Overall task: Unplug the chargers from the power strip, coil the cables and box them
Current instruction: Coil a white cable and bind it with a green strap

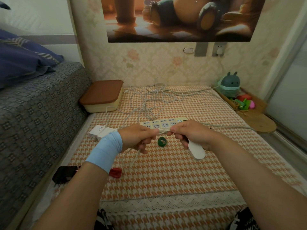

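Left hand (pixel 137 138) and right hand (pixel 191 135) both pinching folded cable bundle (pixel 163 131) just in front of power strip (pixel 159 123), middle of mat (pixel 166 171). Loops likely to spring loose on any slack grip, no tie on yet; green tie (pixel 162 142) lying below. Box (pixel 101 96) lidded, far left corner.

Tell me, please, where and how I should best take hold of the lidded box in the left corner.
Grip the box's cream base under the overhanging rim of the brown lid, coming from its front and right sides. Its left side sits against the bed and its back looks close to the wall, so those are probably blocked; lifting by the lid might leave the base behind.
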